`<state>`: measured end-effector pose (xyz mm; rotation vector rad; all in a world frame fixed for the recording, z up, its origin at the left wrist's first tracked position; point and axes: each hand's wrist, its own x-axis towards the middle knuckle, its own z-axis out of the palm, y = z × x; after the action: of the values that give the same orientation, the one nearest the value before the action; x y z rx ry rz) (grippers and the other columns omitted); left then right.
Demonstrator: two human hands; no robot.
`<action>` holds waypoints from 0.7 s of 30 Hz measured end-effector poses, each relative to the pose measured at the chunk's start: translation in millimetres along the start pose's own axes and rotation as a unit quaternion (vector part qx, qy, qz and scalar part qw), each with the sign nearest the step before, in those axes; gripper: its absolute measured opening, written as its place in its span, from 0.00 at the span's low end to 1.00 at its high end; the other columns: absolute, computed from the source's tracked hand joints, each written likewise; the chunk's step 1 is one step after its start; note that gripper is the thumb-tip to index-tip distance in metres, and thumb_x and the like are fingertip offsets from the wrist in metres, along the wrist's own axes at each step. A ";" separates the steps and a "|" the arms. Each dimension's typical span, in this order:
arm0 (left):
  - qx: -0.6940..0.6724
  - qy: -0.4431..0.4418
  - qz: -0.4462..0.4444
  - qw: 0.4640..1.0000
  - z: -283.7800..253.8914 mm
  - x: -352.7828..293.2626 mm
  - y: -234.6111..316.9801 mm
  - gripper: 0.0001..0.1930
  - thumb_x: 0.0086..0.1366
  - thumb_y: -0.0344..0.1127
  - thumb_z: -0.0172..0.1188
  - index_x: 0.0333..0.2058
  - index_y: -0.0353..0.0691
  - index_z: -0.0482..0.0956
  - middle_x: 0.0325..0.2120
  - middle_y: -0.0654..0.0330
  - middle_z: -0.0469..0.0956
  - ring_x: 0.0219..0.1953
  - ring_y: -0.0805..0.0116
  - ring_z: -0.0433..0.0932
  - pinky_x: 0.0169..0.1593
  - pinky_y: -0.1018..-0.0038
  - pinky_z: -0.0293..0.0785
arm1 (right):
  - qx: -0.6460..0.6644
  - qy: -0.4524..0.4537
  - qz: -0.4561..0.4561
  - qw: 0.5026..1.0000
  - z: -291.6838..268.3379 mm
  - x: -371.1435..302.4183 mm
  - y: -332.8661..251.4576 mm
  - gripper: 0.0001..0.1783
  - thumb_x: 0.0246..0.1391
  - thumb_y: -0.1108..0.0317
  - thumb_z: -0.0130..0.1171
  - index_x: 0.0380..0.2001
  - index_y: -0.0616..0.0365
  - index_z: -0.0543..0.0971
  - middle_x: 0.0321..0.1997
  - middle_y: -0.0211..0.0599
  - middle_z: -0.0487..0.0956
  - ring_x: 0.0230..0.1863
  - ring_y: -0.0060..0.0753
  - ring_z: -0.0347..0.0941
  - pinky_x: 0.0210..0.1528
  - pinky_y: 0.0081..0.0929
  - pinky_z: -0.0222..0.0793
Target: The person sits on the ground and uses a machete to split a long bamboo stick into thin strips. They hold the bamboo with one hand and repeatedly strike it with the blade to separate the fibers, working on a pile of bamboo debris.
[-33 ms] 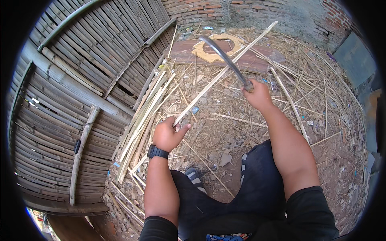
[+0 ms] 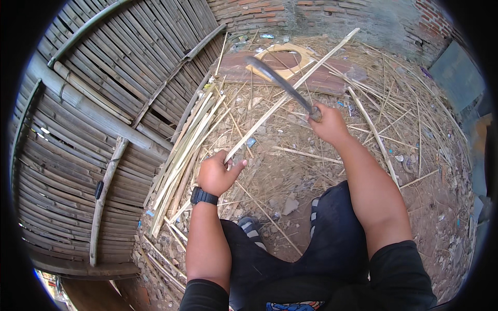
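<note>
My left hand [image 2: 218,173], with a dark watch on its wrist, is closed around the near end of a long pale bamboo strip [image 2: 258,125]. The strip slants away to the upper right, its far end over a brown board. In my right hand [image 2: 330,125] is the handle of a large curved knife [image 2: 277,76]. Its dark blade points to the upper left and crosses over the middle of the strip in this view. Whether blade and strip touch, I cannot tell.
Several split bamboo strips [image 2: 181,158] lie in a pile at the left, beside a bamboo slat wall [image 2: 67,171]. A yellowish cutout frame [image 2: 259,69] rests on the brown board [image 2: 236,66]. Behind stands a brick wall [image 2: 353,23]. Shavings and sticks litter the ground.
My right hand and the knife have shifted slightly left and down, the blade tip moving left. My left hand and the bamboo strip stay nearly in place.
</note>
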<state>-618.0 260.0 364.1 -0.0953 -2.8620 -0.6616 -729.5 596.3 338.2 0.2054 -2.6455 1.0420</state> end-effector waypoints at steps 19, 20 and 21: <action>-0.027 0.025 -0.029 0.999 8.8 3.8 0.0 0.27 0.59 0.59 0.72 0.26 0.36 0.78 0.16 0.51 0.77 0.20 0.50 0.78 0.29 0.59 0.74 | -0.082 -0.163 -0.130 0.975 2.7 -11.8 -37.0 0.19 0.55 0.56 0.71 0.43 0.57 0.81 0.24 0.47 0.80 0.32 0.52 0.81 0.39 0.44 0.75; -0.026 0.026 -0.025 0.999 9.4 3.5 -0.7 0.27 0.60 0.59 0.71 0.26 0.36 0.78 0.16 0.51 0.76 0.20 0.50 0.78 0.28 0.59 0.74 | -0.114 -0.176 -0.181 0.961 5.2 -14.1 -46.4 0.19 0.56 0.56 0.71 0.43 0.57 0.81 0.23 0.47 0.80 0.31 0.53 0.81 0.38 0.43 0.75; -0.026 0.028 -0.023 0.999 10.3 2.7 -2.7 0.27 0.60 0.59 0.71 0.27 0.36 0.78 0.16 0.51 0.76 0.20 0.50 0.78 0.28 0.59 0.74 | -0.145 -0.189 -0.232 0.943 7.1 -15.3 -50.3 0.18 0.56 0.56 0.71 0.43 0.57 0.81 0.23 0.46 0.80 0.30 0.53 0.81 0.38 0.43 0.75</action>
<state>-622.8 262.2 354.5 -0.0189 -2.8020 -0.7353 -704.7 555.2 360.7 0.9933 -2.8172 0.4887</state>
